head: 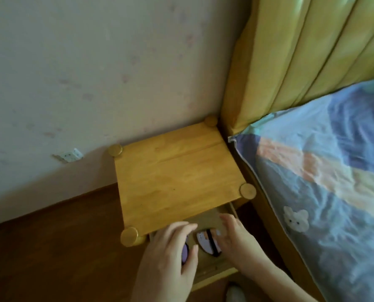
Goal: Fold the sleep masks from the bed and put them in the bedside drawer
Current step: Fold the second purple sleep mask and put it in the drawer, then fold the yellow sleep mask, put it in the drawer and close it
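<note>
Below, two folded sleep masks (207,241) lie in the open drawer (212,272), half hidden by both hands: left hand (170,253) open-fingered, right hand (234,234) loosely spread; nightstand (175,177) overhangs, bed (325,192) alongside.

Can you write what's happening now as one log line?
left hand over drawer | right hand on folded sleep mask | drawer open

An open bedside drawer (214,273) holds two folded purple sleep masks (205,241), beneath a wooden nightstand (173,179) standing on the floor (61,247).
</note>
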